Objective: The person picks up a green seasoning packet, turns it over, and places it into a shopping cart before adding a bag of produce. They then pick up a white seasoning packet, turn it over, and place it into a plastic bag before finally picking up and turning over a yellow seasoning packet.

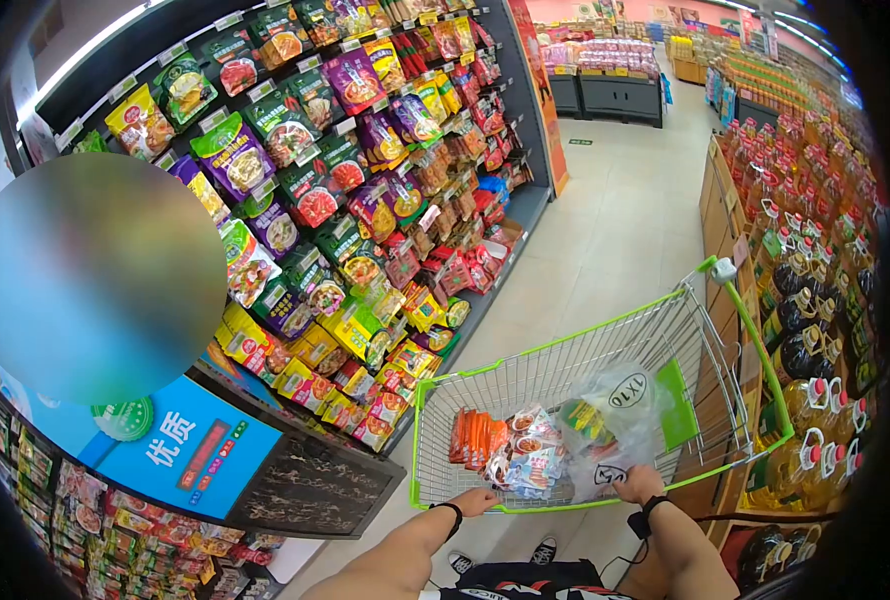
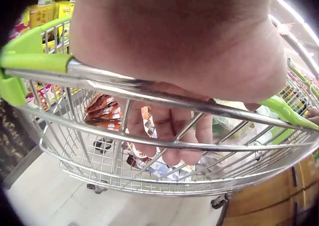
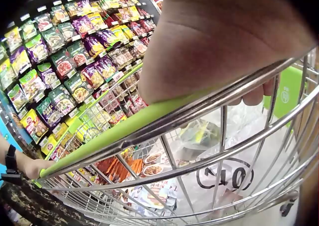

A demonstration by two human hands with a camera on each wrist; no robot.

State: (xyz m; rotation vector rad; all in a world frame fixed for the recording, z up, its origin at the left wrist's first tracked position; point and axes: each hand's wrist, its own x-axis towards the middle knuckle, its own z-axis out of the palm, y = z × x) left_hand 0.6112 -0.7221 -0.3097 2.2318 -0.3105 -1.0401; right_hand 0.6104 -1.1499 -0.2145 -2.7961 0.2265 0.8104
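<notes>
A shopping cart [image 1: 545, 375] with a wire basket and green trim stands across the front of me. My left hand [image 1: 477, 502] holds its near side rim, its fingers hooked over the rail and hanging down inside, as the left wrist view shows. Farther right, my right hand [image 1: 642, 484] grips the same rim, fingertips [image 3: 253, 95] curled over to the inside. Within the basket lie orange-red packets [image 1: 477, 440], white-and-blue packets [image 1: 533, 470] and a clear plastic bag [image 1: 620, 410] printed with black marks, a green-and-yellow pack showing through it.
Shelving [image 1: 305, 190] full of hanging food packets runs along the left, with a blue sign panel [image 1: 215, 450] at its near end. Bottles of oil [image 1: 815, 410] stand close on the right. A tiled aisle [image 1: 615, 200] leads ahead to a dark display counter [image 1: 620, 98].
</notes>
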